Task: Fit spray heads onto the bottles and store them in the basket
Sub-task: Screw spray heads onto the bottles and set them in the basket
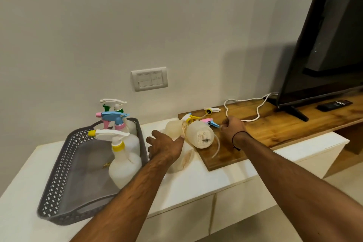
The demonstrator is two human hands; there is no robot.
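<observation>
A grey perforated basket (64, 173) sits at the left on the white cabinet top. Three bottles with spray heads stand in it: a yellow-and-white one (123, 167) in front, a blue-and-pink one (116, 122) and a green-and-white one (114, 104) behind. Headless bottles lie right of the basket: one (200, 135) on the wooden board, one (172, 127) behind, one (183, 161) under my left hand (167, 147), whose fingers are spread. My right hand (232, 127) is closed on the thin tube of a pink-and-blue spray head (211, 123). Loose yellow-and-white heads (189, 118) (211, 110) lie further back.
A wooden shelf (284, 124) runs to the right and carries a black TV (324, 45), a remote (334, 104) and a white cable (255, 108). A wall socket (149, 80) sits on the wall behind. The cabinet top's front edge (196, 198) is near my arms.
</observation>
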